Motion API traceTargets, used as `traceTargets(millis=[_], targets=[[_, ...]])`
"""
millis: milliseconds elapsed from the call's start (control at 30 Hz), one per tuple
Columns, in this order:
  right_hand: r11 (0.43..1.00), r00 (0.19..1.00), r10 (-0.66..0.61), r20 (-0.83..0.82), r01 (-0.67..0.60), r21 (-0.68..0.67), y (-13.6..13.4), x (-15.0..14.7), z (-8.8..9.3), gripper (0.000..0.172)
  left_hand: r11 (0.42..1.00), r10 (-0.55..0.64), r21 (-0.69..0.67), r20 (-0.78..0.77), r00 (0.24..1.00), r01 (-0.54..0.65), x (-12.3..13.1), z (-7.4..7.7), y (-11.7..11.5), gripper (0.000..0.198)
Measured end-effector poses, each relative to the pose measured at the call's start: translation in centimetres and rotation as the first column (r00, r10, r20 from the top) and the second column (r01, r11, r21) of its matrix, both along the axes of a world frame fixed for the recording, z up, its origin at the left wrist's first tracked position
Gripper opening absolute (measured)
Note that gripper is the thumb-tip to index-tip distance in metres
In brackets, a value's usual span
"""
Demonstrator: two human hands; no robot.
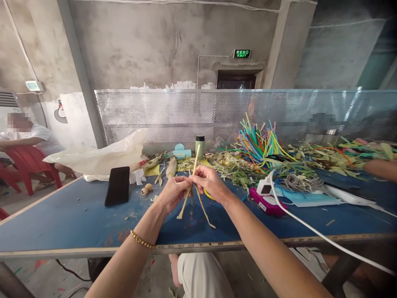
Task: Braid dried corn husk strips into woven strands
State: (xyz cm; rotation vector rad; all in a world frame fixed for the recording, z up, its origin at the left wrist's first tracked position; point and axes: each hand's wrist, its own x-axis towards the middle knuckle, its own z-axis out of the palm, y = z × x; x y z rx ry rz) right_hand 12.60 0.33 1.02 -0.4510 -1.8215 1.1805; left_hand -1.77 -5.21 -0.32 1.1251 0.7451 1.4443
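Over the blue tabletop [167,234], my two hands meet fingertip to fingertip. Several pale, narrow husk strips [197,159] are pinched between them; one end points up, and two loose ends spread downward in an upside-down V. My left hand [174,193], below a gold bead bracelet [141,240], is closed on the strips from the left. From the right, my right hand [212,184] grips them with thumb and forefinger. My fingers hide the point where the strips cross. Part of a yellow ring-shaped object [208,194] shows just behind my right hand.
A black phone [117,186] and small tan wooden pieces [147,189] lie left. Behind stand a green bottle [200,148], husk scraps and colourful pipe cleaners [260,142]. A white charger [265,186], purple box [268,203] and cable sit right. Another person's arm [381,169] reaches in.
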Motion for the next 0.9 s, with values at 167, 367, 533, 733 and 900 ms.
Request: traceTargets(millis=[167,367,533,733,900], targets=[[1.0,1.0,0.016,0.009,-0.016,-0.013,-0.19,0.22,0.35,0.033,0.999,-0.046,0.012,-0.023,0.999,0.046,-0.18,-0.06,-0.02,0.028],[0.999,0.998,0.05,0.027,-0.05,-0.007,-0.16,0.28,0.33,0.034,1.0,-0.021,0.014,-0.033,0.999,0.021,-0.25,-0.08,-0.01,0.027],[0.999,0.999,0.034,0.03,-0.035,0.017,-0.26,0.18,0.3,0.032,1.0,0.0,-0.015,-0.011,1.0,-0.001,-0.43,-0.15,0.03,0.024],[0.999,1.0,0.011,0.029,-0.012,0.034,-0.37,0.18,0.57,0.027,1.0,0.007,-0.024,-0.063,0.998,-0.008,-0.37,-0.32,0.08,0.022],[0.998,0.999,0.043,0.015,-0.043,-0.036,-0.28,0.27,0.63,0.027,1.0,0.014,-0.018,-0.083,0.996,-0.016,-0.26,-0.28,0.05,0.024]])
